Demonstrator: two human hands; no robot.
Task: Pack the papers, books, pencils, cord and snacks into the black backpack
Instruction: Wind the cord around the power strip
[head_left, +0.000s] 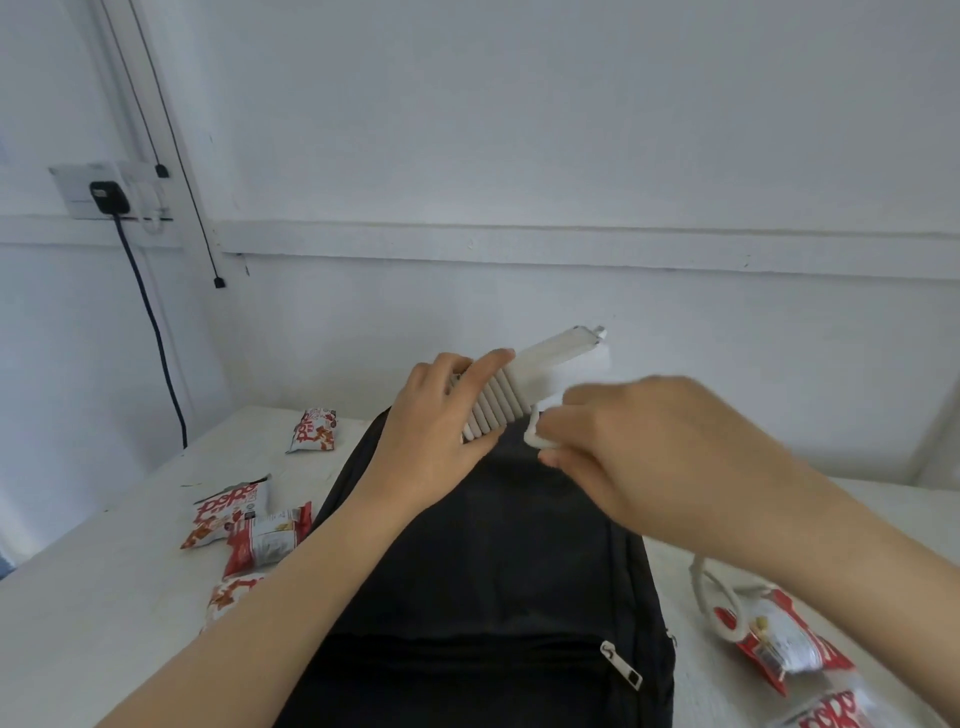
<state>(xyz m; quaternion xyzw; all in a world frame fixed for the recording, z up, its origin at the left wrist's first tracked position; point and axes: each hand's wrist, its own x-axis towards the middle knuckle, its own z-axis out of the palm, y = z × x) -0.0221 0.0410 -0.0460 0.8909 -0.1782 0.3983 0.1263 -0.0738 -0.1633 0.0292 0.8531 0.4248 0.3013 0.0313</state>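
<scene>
Head view showed my left hand (434, 441) curled round a wound bundle of white cord (493, 410) just above the far end of the black backpack (493, 571), with the thumb laid across the coils. My right hand (649, 457) pinched a loose loop of that cord beside the bundle. Several snack packets (249, 525) lay left of the backpack on the white table (104, 597). Another packet (779, 644) lay to the right of the backpack.
</scene>
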